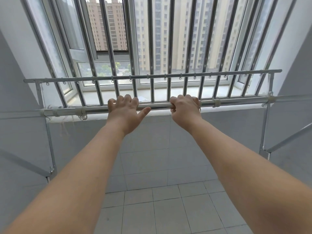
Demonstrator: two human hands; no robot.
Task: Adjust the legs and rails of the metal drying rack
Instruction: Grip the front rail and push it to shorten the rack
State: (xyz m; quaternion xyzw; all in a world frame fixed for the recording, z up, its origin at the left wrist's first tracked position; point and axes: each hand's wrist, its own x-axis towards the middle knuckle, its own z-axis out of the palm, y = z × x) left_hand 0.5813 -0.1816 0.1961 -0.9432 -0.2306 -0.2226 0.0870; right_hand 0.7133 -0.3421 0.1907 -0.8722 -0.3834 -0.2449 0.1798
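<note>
Both hands were on the near rail (157, 106), which ran flat from side to side. The left hand (125, 109) draped its fingers (127, 99) over it with the thumb loose, and the right hand (184, 108) gripped it tight. The far rail (152, 76) of the drying rack (265, 129) lay behind, by the window bars (152, 48).

pale grey tiled floor (162, 208), metal drying rack (50, 141) standing on it by the window
</note>
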